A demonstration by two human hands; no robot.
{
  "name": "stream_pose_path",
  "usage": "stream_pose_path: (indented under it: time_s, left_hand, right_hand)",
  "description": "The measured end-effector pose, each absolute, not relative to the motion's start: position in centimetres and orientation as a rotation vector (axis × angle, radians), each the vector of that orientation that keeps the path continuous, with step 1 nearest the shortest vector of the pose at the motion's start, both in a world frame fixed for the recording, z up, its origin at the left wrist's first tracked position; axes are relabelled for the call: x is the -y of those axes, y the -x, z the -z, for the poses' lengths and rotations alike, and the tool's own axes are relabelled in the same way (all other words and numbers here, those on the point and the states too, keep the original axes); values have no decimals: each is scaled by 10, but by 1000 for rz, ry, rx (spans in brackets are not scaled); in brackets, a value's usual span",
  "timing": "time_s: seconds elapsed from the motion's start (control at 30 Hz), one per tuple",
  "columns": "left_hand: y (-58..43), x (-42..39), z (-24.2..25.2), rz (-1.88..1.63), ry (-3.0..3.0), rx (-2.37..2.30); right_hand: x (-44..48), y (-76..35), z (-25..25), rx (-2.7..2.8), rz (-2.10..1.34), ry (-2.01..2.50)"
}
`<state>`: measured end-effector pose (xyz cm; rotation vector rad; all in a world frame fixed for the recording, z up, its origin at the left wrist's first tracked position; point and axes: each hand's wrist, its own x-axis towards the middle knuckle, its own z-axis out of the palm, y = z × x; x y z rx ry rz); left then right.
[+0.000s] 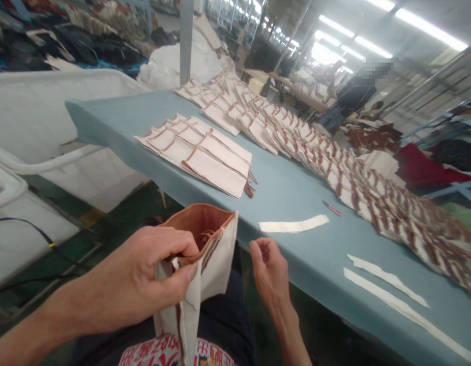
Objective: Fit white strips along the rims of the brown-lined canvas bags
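Note:
My left hand (151, 272) pinches the edge of a cream fabric bag (219, 269) with a brown lining, thumb on the outside and fingers over the rim. The bag hangs above my lap with its mouth spread, and brown cord lies inside it. To the right of the bag, apart from it, my right hand (270, 267) is raised by the table edge with its fingers curled in; whatever they hold, if anything, is hidden. Beyond it a short cream strip (294, 224) lies on the blue-green table (296, 193).
A stack of similar pieces (216, 157) lies ahead on the table, and long overlapping rows of pieces (307, 142) run along its far side. Small pink-handled snips (333, 208) and longer strips (403, 305) lie to the right. White bins (86, 170) stand left. A person (350, 96) is in the background.

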<state>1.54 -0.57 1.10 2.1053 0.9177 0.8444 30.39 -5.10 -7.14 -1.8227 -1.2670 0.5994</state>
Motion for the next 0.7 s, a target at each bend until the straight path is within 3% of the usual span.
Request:
stream_pose_path:
  time_s: [0.13,0.3,0.4,0.7]
  left_hand:
    - [-26,4,-16,-796,-2100,-919]
    - [-33,0,-18,-683,-2047,-913]
    - [-34,0,-12,-620,-2014,-938]
    - [-32,-3,-19,-578,-2046,-897]
  right_hand:
    - [59,-286,38,1429,-582,1398]
    - [47,-258,-9,1636,-834,916]
    - [23,-252,-15,1835,-952,866]
    - [2,-267,15,1995,-805,981]
